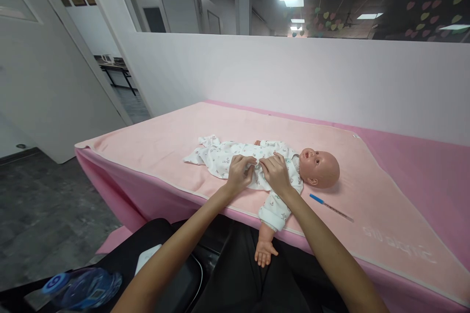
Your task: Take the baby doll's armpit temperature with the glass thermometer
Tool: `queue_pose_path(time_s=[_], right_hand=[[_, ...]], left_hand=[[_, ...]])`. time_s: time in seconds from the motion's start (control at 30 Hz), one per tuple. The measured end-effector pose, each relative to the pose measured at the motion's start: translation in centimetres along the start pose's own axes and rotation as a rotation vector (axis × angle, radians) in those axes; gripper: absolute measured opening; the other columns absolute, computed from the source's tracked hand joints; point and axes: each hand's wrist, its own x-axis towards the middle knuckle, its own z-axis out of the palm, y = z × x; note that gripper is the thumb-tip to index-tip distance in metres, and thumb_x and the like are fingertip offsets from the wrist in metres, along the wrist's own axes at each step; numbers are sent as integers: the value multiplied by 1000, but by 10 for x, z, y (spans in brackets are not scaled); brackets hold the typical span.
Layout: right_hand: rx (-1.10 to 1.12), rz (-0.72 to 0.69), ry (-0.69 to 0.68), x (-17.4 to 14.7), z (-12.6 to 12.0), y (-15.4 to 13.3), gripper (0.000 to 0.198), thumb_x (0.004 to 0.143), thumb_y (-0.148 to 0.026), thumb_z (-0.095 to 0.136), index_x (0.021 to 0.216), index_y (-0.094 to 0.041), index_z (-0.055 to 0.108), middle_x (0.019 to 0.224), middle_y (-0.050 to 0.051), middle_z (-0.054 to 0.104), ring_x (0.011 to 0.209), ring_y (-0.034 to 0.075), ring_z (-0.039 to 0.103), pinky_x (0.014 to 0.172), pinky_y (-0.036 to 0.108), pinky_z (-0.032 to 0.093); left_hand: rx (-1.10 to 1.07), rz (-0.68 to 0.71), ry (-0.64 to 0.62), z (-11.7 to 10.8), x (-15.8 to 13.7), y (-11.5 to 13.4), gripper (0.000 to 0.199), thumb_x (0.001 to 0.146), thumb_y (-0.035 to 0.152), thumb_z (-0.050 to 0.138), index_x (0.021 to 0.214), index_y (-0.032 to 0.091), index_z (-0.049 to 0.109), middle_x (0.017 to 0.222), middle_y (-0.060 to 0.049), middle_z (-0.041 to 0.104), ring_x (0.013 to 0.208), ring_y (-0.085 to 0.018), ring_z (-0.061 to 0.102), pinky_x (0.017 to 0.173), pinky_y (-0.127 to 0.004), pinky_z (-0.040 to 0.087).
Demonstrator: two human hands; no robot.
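Note:
A baby doll [320,168] lies on its back on the pink cloth, head to the right. It wears a white baby outfit [223,154] with small prints, whose empty legs spread flat to the left. My left hand [240,172] and my right hand [275,171] meet over the doll's belly, fingertips pinched close together. Between them shows a bit of thin white tie [256,163] on the outfit's front, which both hands seem to grip. One doll arm [265,244] hangs over the table's near edge, below my right wrist.
A blue-capped pen-like stick [330,207] lies right of my right forearm. The pink cloth [154,144] covers the table up to a white wall [293,78]. At lower left, a water bottle [84,287] rests on a black chair [154,234].

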Motion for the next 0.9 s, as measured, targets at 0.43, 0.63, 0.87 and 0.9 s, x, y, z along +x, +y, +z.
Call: queue_pose_path(time_s=[0.43,0.63,0.87,0.9], right_hand=[[6,40,20,0,2,1,17,87,-19,42,83,-19,58,70,3,56,74,17,49,79,32,40],[0,98,55,0,2,1,18,86,-17,42,79,-18,58,68,3,55,70,17,47,70,30,38],[-29,138,82,-1,1,-1,17,81,-14,43,70,-19,55,64,3,52,66,16,44,66,29,35],[-37,151,91,-1,1,-2,17,81,-14,43,69,-19,55,64,3,52,65,16,43,66,29,34]], left_hand=[[93,-38,64,-7,1,-3,14,71,18,50,85,21,48,61,1,55,61,-17,50,69,-37,36],[163,-198,306,-14,3,-19,13,73,16,49,85,20,48,56,4,47,58,-15,51,73,-37,37],[-22,-99,108,-12,2,-14,24,81,25,48,104,19,46,86,-4,58,83,-16,55,75,-32,42],[-46,-65,25,-11,2,-12,26,81,25,48,107,19,46,91,-5,59,85,-16,55,76,-32,42]])
